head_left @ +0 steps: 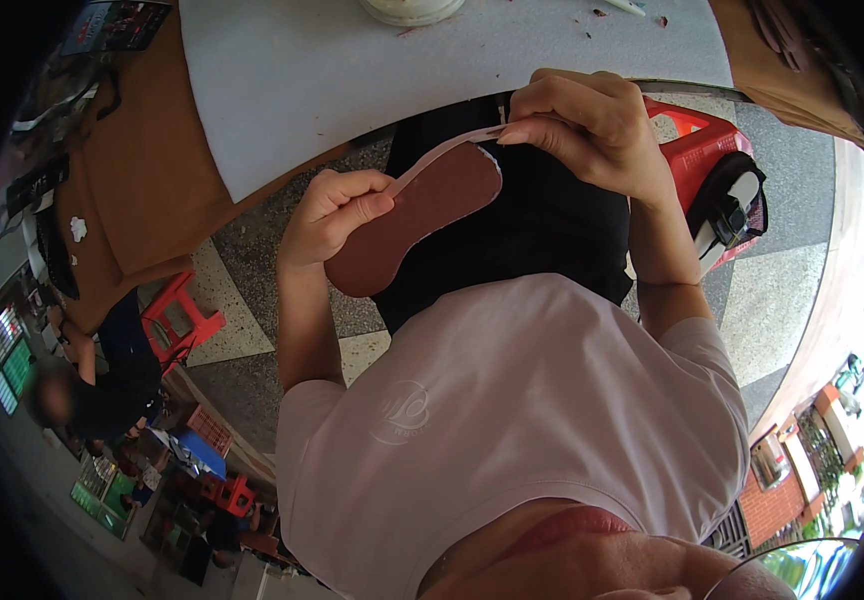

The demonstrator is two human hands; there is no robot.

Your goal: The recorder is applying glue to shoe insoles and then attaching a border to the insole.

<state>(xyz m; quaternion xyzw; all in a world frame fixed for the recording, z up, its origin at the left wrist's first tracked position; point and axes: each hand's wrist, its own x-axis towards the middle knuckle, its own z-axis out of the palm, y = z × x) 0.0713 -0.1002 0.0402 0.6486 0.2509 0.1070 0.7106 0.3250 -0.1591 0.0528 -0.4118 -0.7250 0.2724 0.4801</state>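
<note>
Terrazzo floor, white bench [352, 70] ahead: insole [422, 215] trimming partway.
Left hand [337, 215] grip pinched shut on insole, right hand [592, 125] grip closed on peeling edge strip [452, 148]; heel end untrimmed.

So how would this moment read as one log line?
left hand: grips brown insole | right hand: pinches its pale edge strip | white table beyond

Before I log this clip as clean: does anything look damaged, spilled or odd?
Slightly. The brown insole-shaped piece held by the left hand and right hand has a pale strip standing off its upper edge, with a ragged white rim near the right fingertips. Small scraps litter the white sheet.
</note>
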